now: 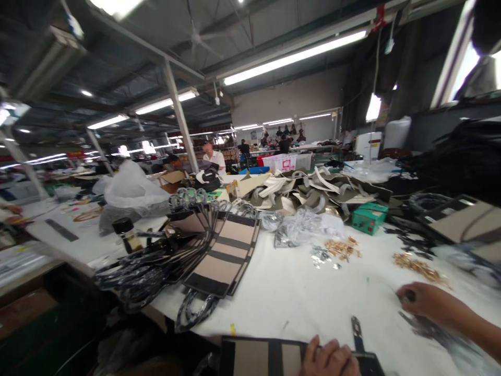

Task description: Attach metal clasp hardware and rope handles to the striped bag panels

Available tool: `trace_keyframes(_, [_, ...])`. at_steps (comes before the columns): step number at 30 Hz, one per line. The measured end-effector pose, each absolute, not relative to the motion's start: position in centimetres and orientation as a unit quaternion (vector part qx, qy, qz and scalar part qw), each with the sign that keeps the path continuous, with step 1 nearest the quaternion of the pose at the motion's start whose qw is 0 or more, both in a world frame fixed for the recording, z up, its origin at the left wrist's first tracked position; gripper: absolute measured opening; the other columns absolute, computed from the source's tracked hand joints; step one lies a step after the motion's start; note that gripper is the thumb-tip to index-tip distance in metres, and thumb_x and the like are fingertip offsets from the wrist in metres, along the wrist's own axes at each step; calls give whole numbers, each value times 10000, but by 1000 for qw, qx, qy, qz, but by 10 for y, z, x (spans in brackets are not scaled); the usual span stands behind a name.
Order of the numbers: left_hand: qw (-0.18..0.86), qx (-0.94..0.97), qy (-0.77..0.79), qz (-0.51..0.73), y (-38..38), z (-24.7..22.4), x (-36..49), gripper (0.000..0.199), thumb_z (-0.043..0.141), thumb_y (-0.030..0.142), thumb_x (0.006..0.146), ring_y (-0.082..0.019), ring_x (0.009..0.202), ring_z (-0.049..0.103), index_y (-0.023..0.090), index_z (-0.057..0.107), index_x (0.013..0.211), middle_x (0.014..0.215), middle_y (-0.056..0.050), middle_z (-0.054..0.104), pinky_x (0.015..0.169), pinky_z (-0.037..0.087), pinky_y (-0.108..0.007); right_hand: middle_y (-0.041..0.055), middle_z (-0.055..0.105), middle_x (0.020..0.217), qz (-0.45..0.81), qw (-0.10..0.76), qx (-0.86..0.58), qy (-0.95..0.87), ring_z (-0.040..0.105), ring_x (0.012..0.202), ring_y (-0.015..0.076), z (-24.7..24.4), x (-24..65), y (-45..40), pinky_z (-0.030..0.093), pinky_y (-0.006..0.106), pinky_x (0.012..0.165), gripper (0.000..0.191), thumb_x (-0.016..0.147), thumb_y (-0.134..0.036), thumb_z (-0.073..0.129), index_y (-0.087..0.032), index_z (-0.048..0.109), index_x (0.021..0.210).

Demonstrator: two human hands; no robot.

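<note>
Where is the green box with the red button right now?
In the head view, the green box sits right of centre on the white table, just right of the clear plastic bags.

**One head-worn view, across the bench and down the room**

The camera sits at the wearer's head, facing forward and slightly down over the white bench (297, 292). The near edge is close, with the left hand (331, 357) cut by the bottom of the frame and the right hand (425, 303) entering from the right. The wide view also reaches the ceiling lights (295, 57) and the distant back wall (321, 99), with the pillar (180, 112) leaning left at its top.
</note>
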State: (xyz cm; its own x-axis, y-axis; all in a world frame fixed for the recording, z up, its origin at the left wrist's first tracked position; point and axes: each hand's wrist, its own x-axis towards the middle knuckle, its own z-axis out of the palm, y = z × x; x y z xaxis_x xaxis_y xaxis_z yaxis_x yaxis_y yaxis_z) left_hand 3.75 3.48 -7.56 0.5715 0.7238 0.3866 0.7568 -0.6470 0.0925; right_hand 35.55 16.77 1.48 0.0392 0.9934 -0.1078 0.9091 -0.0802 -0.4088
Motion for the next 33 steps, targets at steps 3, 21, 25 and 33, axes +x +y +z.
trace_keyframes(3, [-9,-912,-361,-193,20,-48,13,590,611,469,948,-289,1325,587,241,496,1480,1469,-60,599,1123,488,-509,61,776,903,191,88,-707,-676,705,834,253,29,351,162,462,318,717,171,633,-202,704,-269,783,770])
trace_keyframes(21, [-171,-889,-394,-162,1,-2,6,606,510,461,1006,-263,1515,339,224,404,1553,1624,-57,409,1285,208,-545,-13,662,636,440,214,-667,-562,598,508,138,73,242,39,435,225,472,158,748,-316,708,-194,712,848])
trace_keyframes(25, [-170,-884,-396,-181,0,-1,5,615,537,449,991,-260,1502,365,215,413,1546,1607,-72,435,1282,212,-536,-23,667,658,429,232,-668,-562,599,537,135,53,217,25,446,228,518,135,755,-292,677,-197,730,834])
trace_keyframes(33, [-197,-862,-419,-207,-2,2,10,612,625,396,933,-273,1459,430,197,484,1494,1556,-84,505,1271,221,-548,-4,722,705,337,199,-691,-607,651,679,184,41,222,25,455,258,621,126,763,-300,671,-213,752,806])
